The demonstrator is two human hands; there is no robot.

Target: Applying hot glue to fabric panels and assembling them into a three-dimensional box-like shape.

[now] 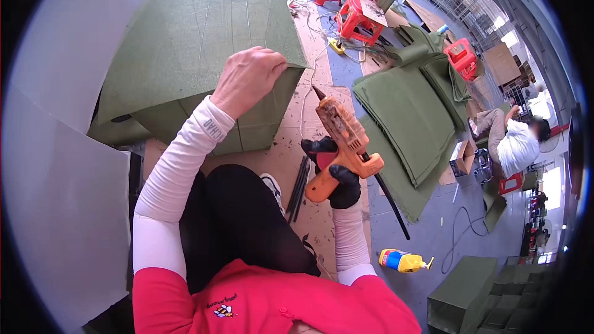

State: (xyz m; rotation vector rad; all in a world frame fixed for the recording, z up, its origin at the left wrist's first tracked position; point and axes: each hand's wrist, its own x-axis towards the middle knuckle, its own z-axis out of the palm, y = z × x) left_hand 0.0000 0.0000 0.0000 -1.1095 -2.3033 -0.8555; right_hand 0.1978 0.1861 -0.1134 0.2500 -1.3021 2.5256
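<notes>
My bare left hand (250, 80) pinches the edge of a dark green sheet flap (294, 71) at the near right corner of a large green box-shaped piece (204, 31). Below the lifted flap, the side of the box shows in shadow. My right hand (344, 192), in a black glove, is wrapped round the handle of a worn orange hot glue gun (340, 127). Its dark nozzle points up and left, a short way from the flap's corner and apart from it. A long black glue stick (393, 207) sticks out of the gun's back end.
Black glue sticks (298, 188) lie on cardboard (284, 130) beside my legs. Stacked green sheets (408, 117) lie to the right, near a yellow bottle (404, 261) and green boxes (461, 297). Red stools (360, 21), cables and a yellow power strip (336, 46) are farther off. Other people sit nearby.
</notes>
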